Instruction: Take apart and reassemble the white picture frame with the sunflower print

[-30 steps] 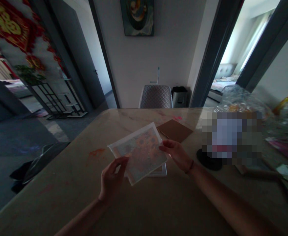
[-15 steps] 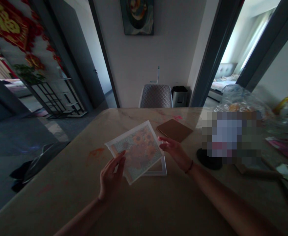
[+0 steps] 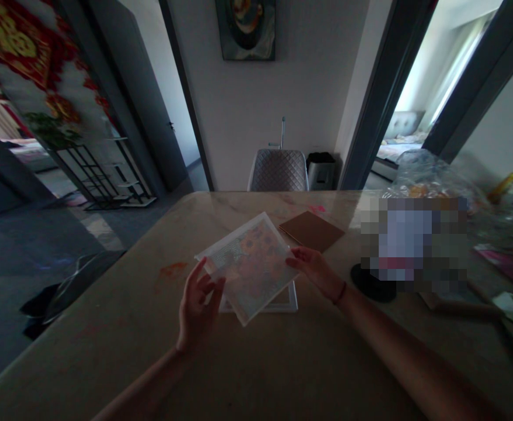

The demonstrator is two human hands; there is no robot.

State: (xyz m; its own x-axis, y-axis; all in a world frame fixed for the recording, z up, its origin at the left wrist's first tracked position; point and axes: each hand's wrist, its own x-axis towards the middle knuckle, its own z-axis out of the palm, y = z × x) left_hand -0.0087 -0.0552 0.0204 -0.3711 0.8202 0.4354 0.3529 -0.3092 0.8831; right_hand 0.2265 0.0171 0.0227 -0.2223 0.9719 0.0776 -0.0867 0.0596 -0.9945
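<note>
While the left hand (image 3: 199, 307) has hold of the lower edge of a sunflower print in a clear sleeve (image 3: 250, 266), its fingers curled and slightly spread, the right hand (image 3: 315, 272) reaches in almost flat, fingertips (image 3: 294, 261) at the sheet's right corner; whether they pinch it or only touch it, I can't tell. The print is tilted, held just above a white frame (image 3: 289, 304) lying on a pale marble table (image 3: 107, 351), and its orange blooms show through a glossy, finely gridded surface. Any lettering on it is too dim to read. A dark cord bracelet (image 3: 339, 293) circles the right wrist. Just beyond the print lies a brown board (image 3: 311, 231), with a pink mark (image 3: 316, 208) near it, and an orange stain (image 3: 172, 270) marks the table left of the hands. To the right, a pixelated block (image 3: 414, 240) hides whatever stands over a round black base (image 3: 370, 285), behind which sits a crumpled clear plastic bag (image 3: 427, 175). Farther off, a quilted grey chair (image 3: 278, 171) stands beside a small bin (image 3: 321, 173), beneath a framed painting (image 3: 245, 29). No brand can be made out anywhere.
</note>
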